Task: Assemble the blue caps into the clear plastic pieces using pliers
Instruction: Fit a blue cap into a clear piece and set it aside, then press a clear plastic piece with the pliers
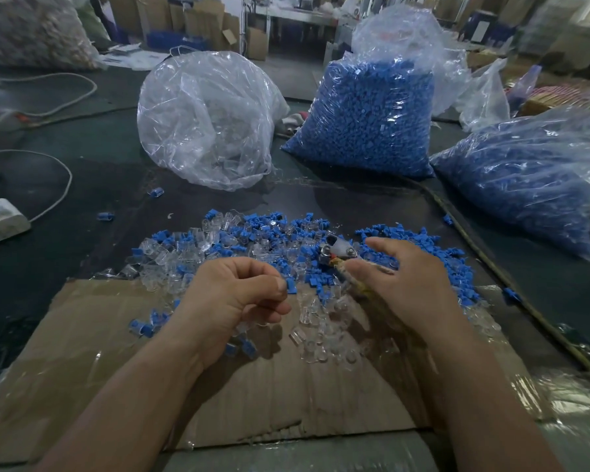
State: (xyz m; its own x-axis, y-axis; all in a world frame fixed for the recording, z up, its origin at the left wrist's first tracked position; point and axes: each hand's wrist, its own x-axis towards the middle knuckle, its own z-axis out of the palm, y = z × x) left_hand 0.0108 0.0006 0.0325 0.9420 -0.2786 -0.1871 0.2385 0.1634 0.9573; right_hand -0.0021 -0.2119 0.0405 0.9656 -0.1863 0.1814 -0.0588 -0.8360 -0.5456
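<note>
A mixed heap of small blue caps [406, 233] and clear plastic pieces [171, 257] covers the middle of the table. My right hand [413, 284] grips the pliers [338, 253], whose metal head and white jaw point up and left over the heap. My left hand [235, 298] is curled into a loose fist over the cardboard, thumb against the fingers beside a blue cap [291, 286]. Whether that hand pinches the cap or a clear piece, I cannot tell. More clear pieces [321, 335] lie between my hands.
A taped cardboard sheet [116, 352] lies under my forearms. Behind the heap stand a clear bag of clear pieces [205, 120] and two bags of blue caps [372, 114] [532, 172]. A white power adapter [0, 221] with its cable sits at the left.
</note>
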